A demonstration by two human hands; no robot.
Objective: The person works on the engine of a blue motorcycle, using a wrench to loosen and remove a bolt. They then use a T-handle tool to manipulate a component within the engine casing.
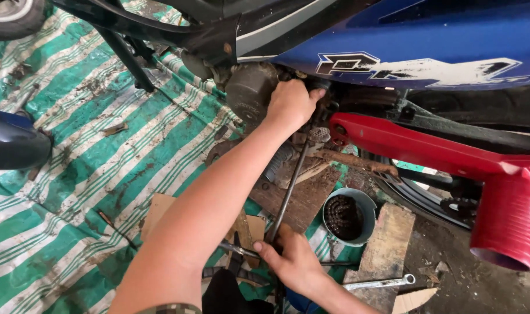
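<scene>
1. While I crouch beside a motorbike, a long dark metal rod (288,189) runs from my right hand (294,261) up toward the engine area under the blue body panel (393,35).
2. That panel carries a white-and-black decal (422,68) along its lower edge; I do not read it out.
3. My left hand (291,104) is closed, fingers curled around a part just under the panel beside the grey engine casing (250,90); what it grips is hidden.
4. My right hand is closed around the rod's lower end, thumb stretched out to the side.
5. Right of the rod sits a round pale-blue tub (366,206) holding a coiled chain (343,217).
6. A silver spanner (381,283) lies on a wooden block (390,244) near my right wrist.
7. A red swing arm (428,148) crosses to a red ribbed tube (506,218).
8. Green-and-white striped tarpaulin (79,174) covers the ground.
</scene>
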